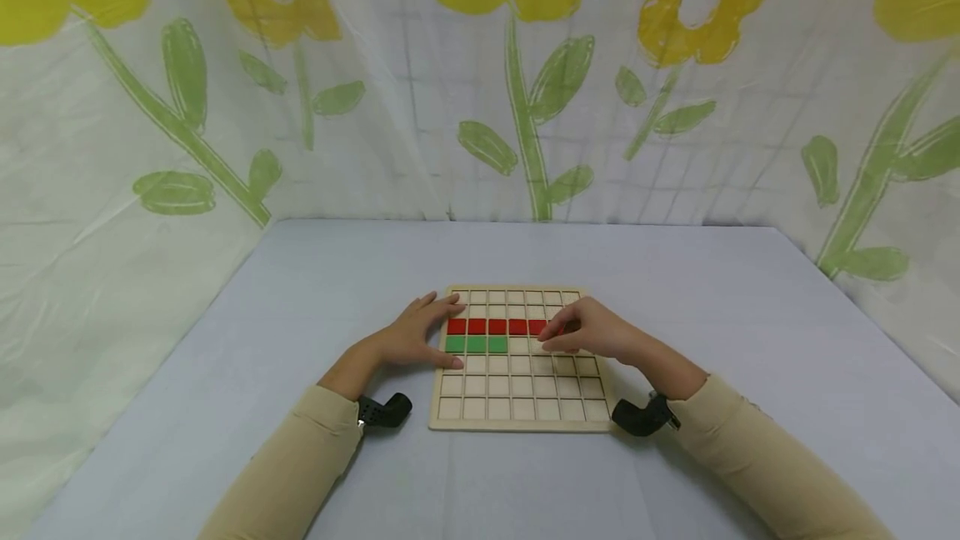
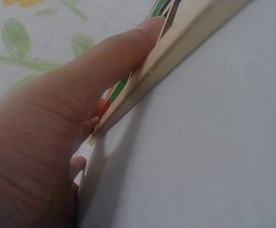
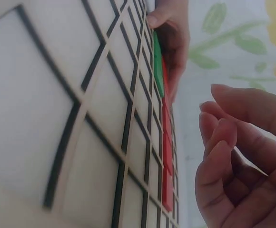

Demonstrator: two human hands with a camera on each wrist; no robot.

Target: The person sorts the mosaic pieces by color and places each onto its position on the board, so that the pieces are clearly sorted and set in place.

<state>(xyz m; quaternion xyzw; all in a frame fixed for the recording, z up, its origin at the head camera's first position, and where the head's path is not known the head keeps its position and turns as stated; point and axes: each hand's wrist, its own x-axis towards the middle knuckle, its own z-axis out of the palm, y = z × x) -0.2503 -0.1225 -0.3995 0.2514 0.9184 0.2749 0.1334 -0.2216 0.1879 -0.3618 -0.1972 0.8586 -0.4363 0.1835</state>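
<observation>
A wooden grid board (image 1: 521, 425) lies flat on the table, divided into square cells. Several red square tiles (image 1: 497, 327) fill part of one row, its right end partly hidden by my right hand. Just below them sit three green square tiles (image 1: 476, 344) at the left. My left hand (image 1: 408, 336) rests at the board's left edge, fingers and thumb spread, the thumb (image 2: 123, 52) touching the frame. Over the board's right half hovers my right hand (image 1: 592, 330), fingers loosely bent. In the right wrist view, nothing shows between its thumb (image 3: 242, 102) and fingers.
A pale cloth-covered table (image 1: 360, 265) extends around the board. Behind it hangs a white curtain (image 1: 420, 90) with yellow flowers. Black wrist devices sit on the left cuff (image 1: 386, 411) and the right cuff (image 1: 641, 415), close to the board's lower corners.
</observation>
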